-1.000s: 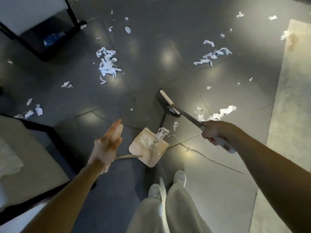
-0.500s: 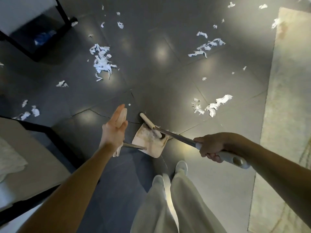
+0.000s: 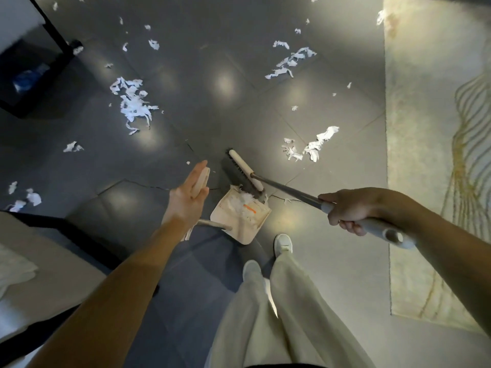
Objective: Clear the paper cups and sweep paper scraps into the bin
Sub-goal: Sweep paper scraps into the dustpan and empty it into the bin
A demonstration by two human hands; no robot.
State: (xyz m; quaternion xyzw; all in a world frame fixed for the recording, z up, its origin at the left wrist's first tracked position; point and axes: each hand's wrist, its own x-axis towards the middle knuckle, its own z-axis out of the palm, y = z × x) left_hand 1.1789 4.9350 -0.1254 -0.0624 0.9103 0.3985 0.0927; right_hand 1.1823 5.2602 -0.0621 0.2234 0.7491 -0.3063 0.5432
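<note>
right hand gripped the broom, its head at the mouth of the dustpan; left hand, fingers straight, pressed its handle. nearest scraps lay forward-right, on the broom's side.

From here the floor looks like dark tiles, smooth and glossy, with lamp reflections on them. The paper scraps are white, thin and crumpled. The dustpan seems to be matt beige plastic. The broom has dark bristles, a cream plastic back, a grey metal shaft and a smooth grey plastic grip. The rug looks like pale matt cloth.
</note>
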